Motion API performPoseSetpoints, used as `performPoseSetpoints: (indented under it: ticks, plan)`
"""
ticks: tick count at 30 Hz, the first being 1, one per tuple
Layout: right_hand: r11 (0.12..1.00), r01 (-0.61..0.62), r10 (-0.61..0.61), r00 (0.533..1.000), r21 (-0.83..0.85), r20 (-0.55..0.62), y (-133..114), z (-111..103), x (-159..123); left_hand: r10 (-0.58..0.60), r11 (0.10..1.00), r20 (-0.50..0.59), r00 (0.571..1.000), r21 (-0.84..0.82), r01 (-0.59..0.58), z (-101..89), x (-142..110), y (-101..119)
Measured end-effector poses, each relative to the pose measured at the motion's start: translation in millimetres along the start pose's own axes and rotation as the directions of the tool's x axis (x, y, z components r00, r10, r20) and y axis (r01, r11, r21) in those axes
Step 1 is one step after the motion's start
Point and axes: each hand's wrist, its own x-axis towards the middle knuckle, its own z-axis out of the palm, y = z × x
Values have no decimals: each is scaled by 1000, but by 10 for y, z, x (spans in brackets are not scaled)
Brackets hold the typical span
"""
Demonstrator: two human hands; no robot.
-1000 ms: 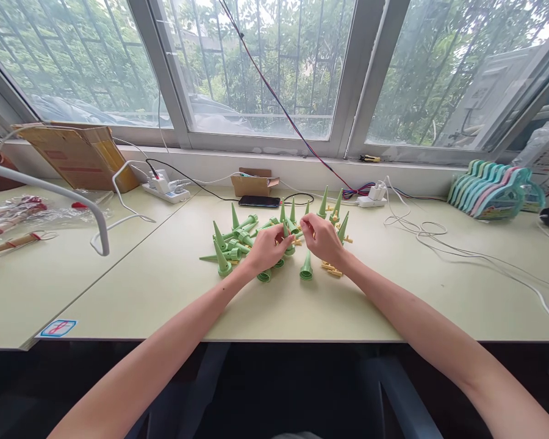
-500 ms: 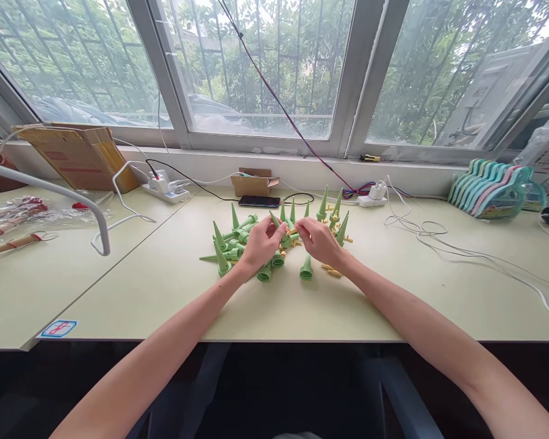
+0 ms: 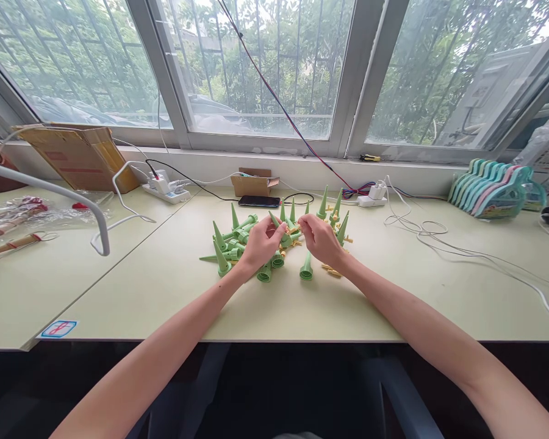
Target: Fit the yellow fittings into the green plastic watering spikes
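Observation:
My left hand [image 3: 261,245] is closed on a green plastic watering spike [image 3: 274,219], which tilts with its pointed tip up and to the left. A small yellow valve piece [image 3: 291,230] shows at the spike's side. Just to the right, my right hand [image 3: 321,236] has thumb and fingers pinched together; whatever lies between them is too small to make out. Around both hands are several more spikes, some standing like this green cone [image 3: 324,204], others lying in a pile [image 3: 241,235]. One spike [image 3: 306,268] lies below my right hand, close to some loose yellow valves [image 3: 332,269].
Behind the spikes lie a black phone [image 3: 258,202] and a small open cardboard box [image 3: 253,183]. Power strips [image 3: 167,192] and white cables [image 3: 421,228] lie on the table [image 3: 311,317]. Teal and pink hangers [image 3: 487,190] stand at the right, a large carton [image 3: 75,157] at the left.
My left hand has tilted the spike's tip leftward. My right hand moved in to the spike, then drew back slightly to the right, its fingers still pinched.

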Motion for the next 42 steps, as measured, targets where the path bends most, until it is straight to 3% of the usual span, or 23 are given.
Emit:
performPoseSetpoints:
  ticks: [5, 14, 42]
  plan:
    - [1000, -12, 12, 1000, -11, -8, 9, 8, -3, -4, 1000, 11, 1000, -8, 4, -1, 3, 7]
    - [1000, -11, 9, 995, 26, 102, -35, 32, -18, 19, 1000, 30, 999, 17, -20, 4, -1, -1]
    - [999, 12, -17, 988, 37, 152, -21, 43, -23, 44, 999, 11, 999, 30, -44, 10, -10, 6]
